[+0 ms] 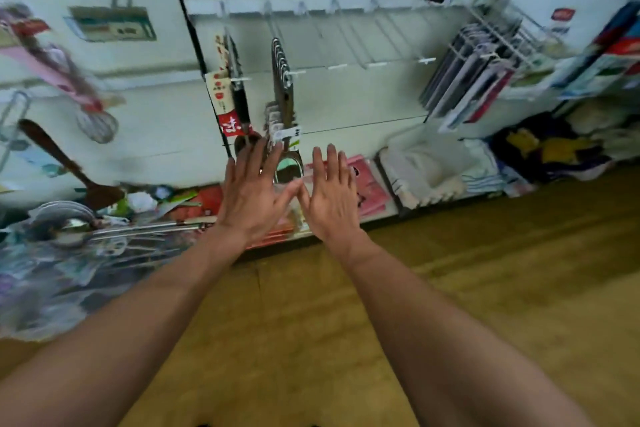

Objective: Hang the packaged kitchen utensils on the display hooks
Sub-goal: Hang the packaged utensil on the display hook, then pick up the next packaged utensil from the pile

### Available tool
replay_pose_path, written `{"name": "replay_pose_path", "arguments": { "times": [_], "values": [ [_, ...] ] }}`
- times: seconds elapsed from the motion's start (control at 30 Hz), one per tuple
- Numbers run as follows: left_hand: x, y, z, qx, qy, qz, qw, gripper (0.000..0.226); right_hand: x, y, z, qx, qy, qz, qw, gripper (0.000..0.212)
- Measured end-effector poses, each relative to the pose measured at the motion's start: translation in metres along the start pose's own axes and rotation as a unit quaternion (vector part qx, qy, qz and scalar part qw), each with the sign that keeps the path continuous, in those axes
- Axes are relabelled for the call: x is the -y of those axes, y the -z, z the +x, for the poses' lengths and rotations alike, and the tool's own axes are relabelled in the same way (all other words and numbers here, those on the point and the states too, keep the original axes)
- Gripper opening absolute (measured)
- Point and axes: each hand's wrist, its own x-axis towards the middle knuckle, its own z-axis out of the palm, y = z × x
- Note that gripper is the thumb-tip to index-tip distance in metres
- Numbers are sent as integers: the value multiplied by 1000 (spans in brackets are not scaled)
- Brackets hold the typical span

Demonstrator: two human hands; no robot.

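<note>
Hovering before the rack: left hand (252,198) and right hand (332,199), fingers straight and spread, thumbs almost touching, gripping nothing. Hanging on hooks (375,64) just beyond the fingertips: packed spatulas (284,90) and, left of them, a red-carded ladle (239,104). Lying heaped at lower left, well apart from both hands: more utensils (76,229).

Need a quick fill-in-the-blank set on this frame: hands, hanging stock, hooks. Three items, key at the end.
1. The left hand and the right hand both have straight fingers and hold ____.
2. The red-labelled package hangs on the hook to the ____ of the stack of steel utensils.
3. The hooks just right of that stack are ____.

Missing words: nothing; left; empty.
</note>
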Motion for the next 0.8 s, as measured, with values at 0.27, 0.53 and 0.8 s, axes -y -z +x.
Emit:
{"name": "replay_pose_path", "arguments": {
  "times": [0.27, 0.53, 0.8],
  "values": [
    [4, -24, 53, 3, -12, -1, 1000, 83, -24, -22, 41, 39, 11, -32, 999, 79],
    [30, -45, 111, -19, 11, -88, 996, 69, -17, -40, 114, 8, 20, 18, 1000, 72],
    [39, -85, 165, -52, 132, -299, 943, 40, -30, -96, 184, 35, -130, 367, 921, 58]
  ]
}}
